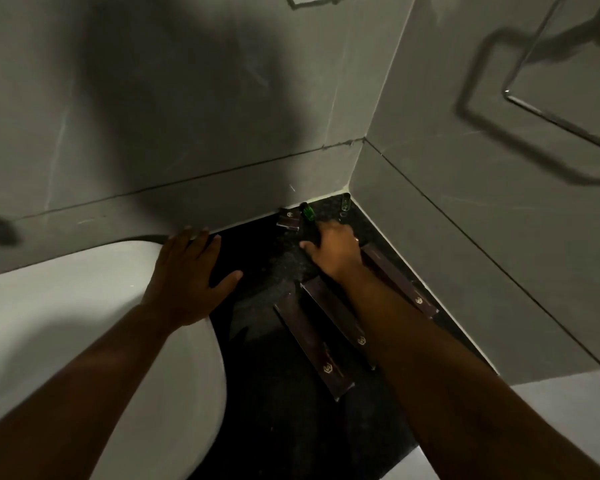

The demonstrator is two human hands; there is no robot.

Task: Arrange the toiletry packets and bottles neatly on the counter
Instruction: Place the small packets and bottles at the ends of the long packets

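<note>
Dark counter (267, 375) held three long packets (312, 344) roughly parallel; right hand (333, 251) seemingly gripped a green bottle (307, 213) near the corner, unplaced; left hand (187, 271) lay flat, open.

Both bare forearms reach forward from the lower edge of the view, the left from the lower left and the right from the lower right. The left hand (187, 275) lies palm down, flat and open, with fingers spread and the thumb out to the right. The right hand (331, 251) is further ahead, knuckles up, fingers curled downward, a ring on one finger.
</note>
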